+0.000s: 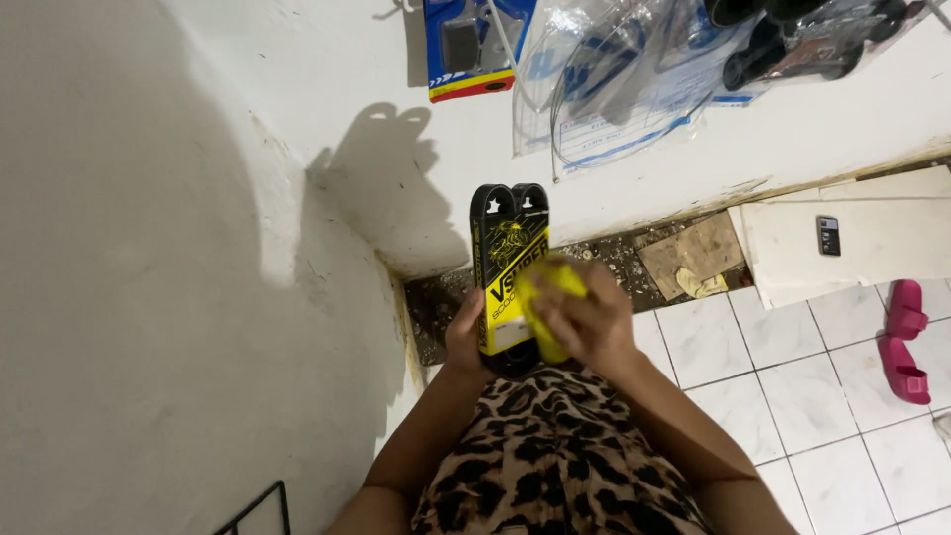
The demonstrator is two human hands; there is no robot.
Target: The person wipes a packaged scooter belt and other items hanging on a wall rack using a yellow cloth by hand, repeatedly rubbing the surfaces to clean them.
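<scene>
Head view: left hand (pixel 466 337) grips black-yellow package (pixel 507 267) upright. Right hand (pixel 584 317) closed on yellow cloth (pixel 550 297), pressed against package front. Wiping looks midway; top half uncovered.

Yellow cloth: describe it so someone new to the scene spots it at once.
Start at the white wall and drop to the person's two hands in front of the leopard-print garment. The left hand grips a tall black-and-yellow package; the right hand presses the yellow cloth on its front. It is soft, crumpled and plain.
</scene>
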